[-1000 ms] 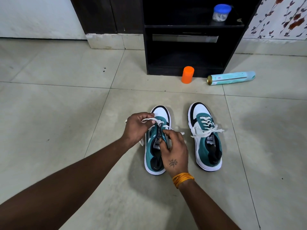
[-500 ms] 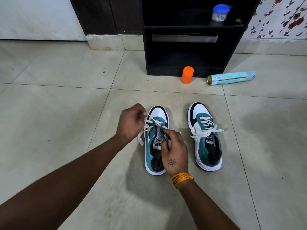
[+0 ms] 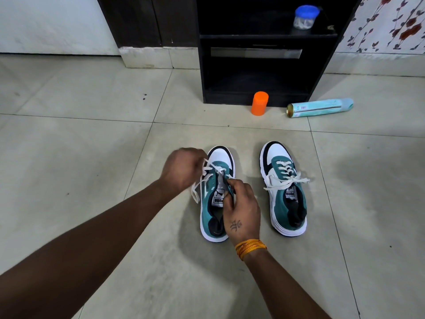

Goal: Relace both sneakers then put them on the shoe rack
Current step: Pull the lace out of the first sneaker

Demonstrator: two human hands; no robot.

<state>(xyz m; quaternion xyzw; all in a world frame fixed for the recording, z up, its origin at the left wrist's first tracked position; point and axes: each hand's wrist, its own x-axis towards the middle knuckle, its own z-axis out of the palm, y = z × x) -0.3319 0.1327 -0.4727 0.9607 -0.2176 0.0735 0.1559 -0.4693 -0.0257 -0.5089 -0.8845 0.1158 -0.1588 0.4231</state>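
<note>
Head view: both hands' grip pinching lace (image 3: 208, 171) on left sneaker (image 3: 212, 201); blue-lidded jar (image 3: 304, 17) on rack (image 3: 264, 38)

The left hand (image 3: 184, 169) is a little blurred and its fingertips are hidden behind its own knuckles. The right hand (image 3: 241, 208) covers one side of the left sneaker (image 3: 213, 203). The top of the shoe rack (image 3: 253, 65) is cut off by the edge.
</note>
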